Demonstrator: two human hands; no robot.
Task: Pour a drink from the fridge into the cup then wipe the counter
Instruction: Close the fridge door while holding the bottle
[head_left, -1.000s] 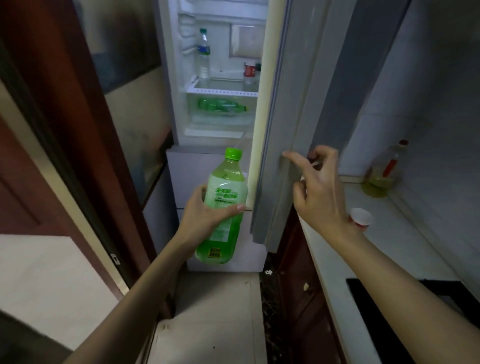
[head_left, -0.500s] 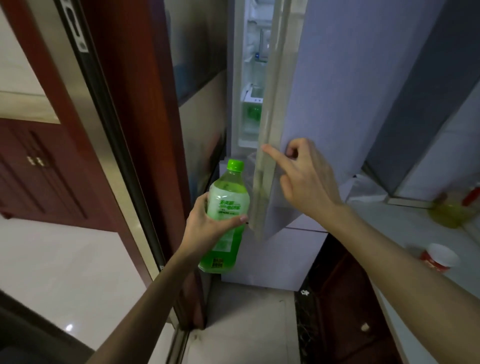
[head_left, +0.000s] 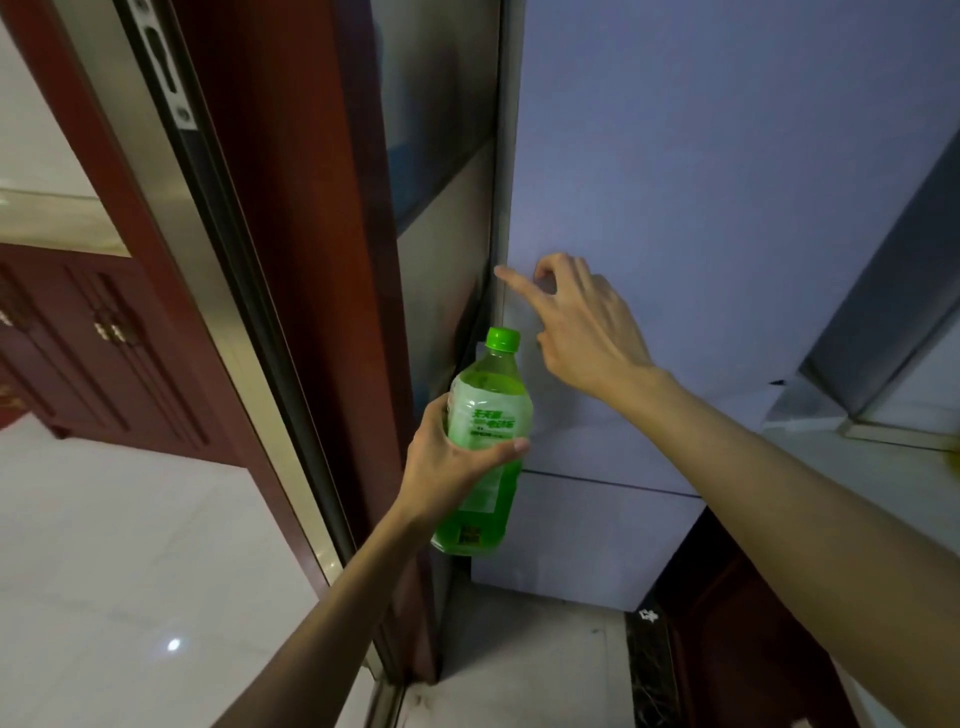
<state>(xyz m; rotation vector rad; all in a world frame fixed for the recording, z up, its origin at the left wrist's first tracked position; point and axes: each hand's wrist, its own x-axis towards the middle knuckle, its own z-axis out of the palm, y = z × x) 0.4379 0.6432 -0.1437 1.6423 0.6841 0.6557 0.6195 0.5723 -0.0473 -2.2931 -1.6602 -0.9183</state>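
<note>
Your view is dim and bluish around the fridge door (head_left: 701, 208). Left of it, the pale floor (head_left: 130, 545) is brighter and carries one small glare spot. Straight edges bow toward the corners; detail looks soft throughout.

The green bottle (head_left: 488, 415) label carries white Chinese characters (too blurred to read)

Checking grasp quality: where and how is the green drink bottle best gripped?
Grip the green drink bottle around its labelled mid-body, from its left, as the left hand does: it stands nearly upright, and that round waist is slim enough to wrap.
</note>
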